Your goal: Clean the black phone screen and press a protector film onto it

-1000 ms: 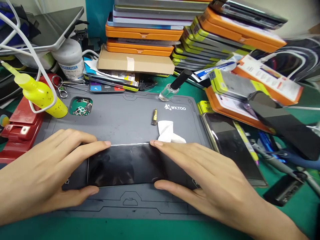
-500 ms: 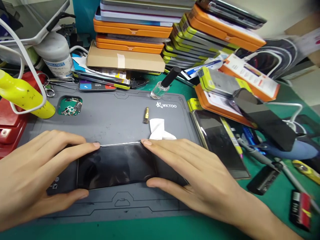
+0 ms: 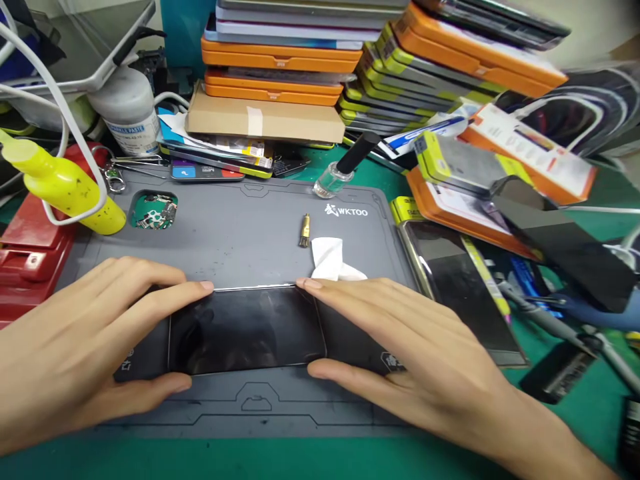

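Note:
A smartphone [image 3: 247, 330] lies screen up on the grey work mat [image 3: 250, 233], its dark glass showing smudges and reflections. Black printed material extends from under it on both sides. At the phone's left end, my left hand [image 3: 105, 333] has its fingertips on the far edge and its thumb by the near edge. My right hand [image 3: 405, 353] holds the right end the same way. Just beyond the right fingertips lie a folded white wipe [image 3: 330, 259] and a small brass-coloured brush head [image 3: 305, 231].
A clear bottle with a black cap [image 3: 337, 175] stands at the mat's back edge. Small metal parts fill a mat recess [image 3: 154, 211]. A yellow bottle [image 3: 75, 190] leans at left. Boxes [image 3: 280, 57] are stacked behind; another dark screen [image 3: 460, 287] lies at right.
The whole scene has shifted slightly right in view. Both hands keep the same hold on the phone, with little visible movement against the mat.

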Demonstrator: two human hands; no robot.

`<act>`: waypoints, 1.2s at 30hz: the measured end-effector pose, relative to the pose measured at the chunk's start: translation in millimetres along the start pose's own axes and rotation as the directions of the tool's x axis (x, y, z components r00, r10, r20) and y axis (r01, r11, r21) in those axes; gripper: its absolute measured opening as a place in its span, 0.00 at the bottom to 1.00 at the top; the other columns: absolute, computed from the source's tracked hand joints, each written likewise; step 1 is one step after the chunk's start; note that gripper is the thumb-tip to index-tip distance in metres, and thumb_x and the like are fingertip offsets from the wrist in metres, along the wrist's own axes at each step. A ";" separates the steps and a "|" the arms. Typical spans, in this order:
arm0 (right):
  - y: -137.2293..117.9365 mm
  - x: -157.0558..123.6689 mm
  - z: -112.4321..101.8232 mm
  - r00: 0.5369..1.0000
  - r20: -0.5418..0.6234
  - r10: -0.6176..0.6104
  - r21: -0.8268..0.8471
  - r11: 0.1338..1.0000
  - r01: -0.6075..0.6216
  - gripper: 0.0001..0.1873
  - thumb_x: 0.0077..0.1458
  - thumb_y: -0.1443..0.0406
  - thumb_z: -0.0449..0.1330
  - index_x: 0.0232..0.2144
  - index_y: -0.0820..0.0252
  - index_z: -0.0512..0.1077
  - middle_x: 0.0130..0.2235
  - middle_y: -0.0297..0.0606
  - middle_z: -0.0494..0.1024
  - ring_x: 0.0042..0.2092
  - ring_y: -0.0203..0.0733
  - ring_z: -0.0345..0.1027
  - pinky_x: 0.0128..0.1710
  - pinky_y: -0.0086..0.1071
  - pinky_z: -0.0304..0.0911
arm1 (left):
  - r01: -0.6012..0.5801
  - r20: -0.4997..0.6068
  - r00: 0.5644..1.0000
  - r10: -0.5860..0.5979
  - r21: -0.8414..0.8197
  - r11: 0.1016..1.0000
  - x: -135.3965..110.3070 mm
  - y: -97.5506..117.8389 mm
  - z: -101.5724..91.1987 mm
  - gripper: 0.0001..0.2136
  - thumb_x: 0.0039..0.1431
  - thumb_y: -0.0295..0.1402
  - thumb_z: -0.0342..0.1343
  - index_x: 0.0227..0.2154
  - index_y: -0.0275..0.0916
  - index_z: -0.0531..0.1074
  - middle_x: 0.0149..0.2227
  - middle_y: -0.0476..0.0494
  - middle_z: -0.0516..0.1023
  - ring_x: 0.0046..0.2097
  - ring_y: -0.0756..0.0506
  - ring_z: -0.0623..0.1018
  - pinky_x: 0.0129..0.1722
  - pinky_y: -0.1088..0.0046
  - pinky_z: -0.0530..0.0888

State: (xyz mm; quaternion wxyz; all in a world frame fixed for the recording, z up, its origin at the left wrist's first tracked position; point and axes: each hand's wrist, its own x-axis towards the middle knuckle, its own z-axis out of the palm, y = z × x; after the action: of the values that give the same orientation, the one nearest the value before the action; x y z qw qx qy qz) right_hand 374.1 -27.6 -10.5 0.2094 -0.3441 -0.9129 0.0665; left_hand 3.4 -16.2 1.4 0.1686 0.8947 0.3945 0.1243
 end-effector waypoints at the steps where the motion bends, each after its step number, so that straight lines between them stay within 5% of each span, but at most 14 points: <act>1: 0.0 0.2 -0.1 1.000 -0.005 -0.007 -0.001 1.000 0.007 0.27 0.72 0.59 0.65 0.65 0.69 0.68 0.60 0.51 0.83 0.60 0.47 0.78 0.61 0.42 0.75 | -0.018 0.022 1.000 0.017 0.041 0.999 0.0 0.1 -0.2 0.27 0.72 0.45 0.57 0.71 0.52 0.65 0.63 0.49 0.75 0.57 0.37 0.79 0.59 0.54 0.82; 7: 0.0 -2.3 0.4 1.000 -0.004 -0.007 -0.014 1.000 0.007 0.28 0.71 0.60 0.66 0.66 0.68 0.68 0.60 0.51 0.83 0.60 0.49 0.79 0.62 0.44 0.76 | -0.093 0.048 0.995 0.090 0.073 0.993 0.8 -2.9 1.6 0.33 0.71 0.47 0.59 0.74 0.52 0.59 0.62 0.37 0.76 0.56 0.33 0.80 0.53 0.51 0.82; 36: 5.8 -11.5 10.0 1.000 -0.002 0.002 -0.024 1.000 -0.002 0.29 0.71 0.58 0.65 0.69 0.58 0.69 0.60 0.45 0.83 0.57 0.53 0.82 0.57 0.46 0.80 | -0.107 0.054 0.993 0.104 0.058 0.993 10.3 13.8 -9.5 0.28 0.70 0.44 0.63 0.68 0.44 0.66 0.57 0.36 0.78 0.53 0.34 0.81 0.49 0.56 0.79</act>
State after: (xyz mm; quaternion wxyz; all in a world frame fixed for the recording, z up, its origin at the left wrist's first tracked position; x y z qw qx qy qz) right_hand 381.1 -30.5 -24.9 0.2061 -0.3477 -0.9130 0.0552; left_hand 15.9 -15.4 16.5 0.1444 0.9219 0.3460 0.0979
